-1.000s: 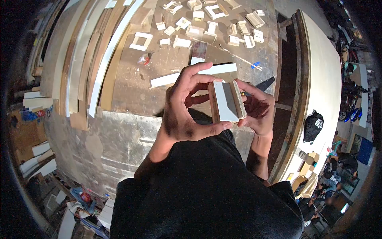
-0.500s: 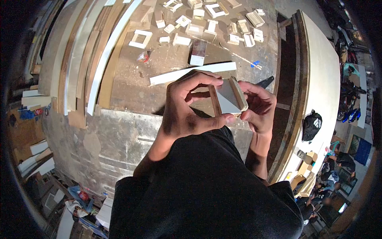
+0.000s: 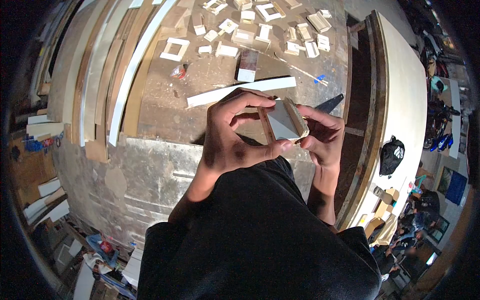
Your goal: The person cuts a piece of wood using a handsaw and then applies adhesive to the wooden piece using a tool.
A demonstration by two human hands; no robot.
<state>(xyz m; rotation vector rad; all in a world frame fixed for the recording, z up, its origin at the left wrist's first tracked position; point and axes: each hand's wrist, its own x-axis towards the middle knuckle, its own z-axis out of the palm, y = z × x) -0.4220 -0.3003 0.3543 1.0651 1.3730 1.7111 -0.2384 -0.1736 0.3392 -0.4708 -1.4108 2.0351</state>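
Note:
Between my two hands is a small wooden piece [image 3: 284, 121] with a white inner face and raised strips along its left and right sides. My left hand [image 3: 232, 130] grips its left side, thumb at the near edge and fingers at the far edge. On the right side, my right hand [image 3: 322, 131] pinches it with thumb and fingertips. The piece is held above my lap, near the worktable [image 3: 165, 112]. Beyond it on the table lie a long white strip [image 3: 242, 91] and a brown-and-white block [image 3: 247, 66]. A dark flat blade-like tool [image 3: 331, 103] lies behind my right hand.
Several small wooden frames and blocks [image 3: 247, 37] are scattered at the table's far side. Long boards [image 3: 107, 75] lie at left. A light panel [image 3: 405, 95] with a black bag [image 3: 392, 157] stands at right. People sit at the far right.
The wooden piece has tilted slightly, showing more of its white inner face. Both hands keep hold of it and have shifted a little left.

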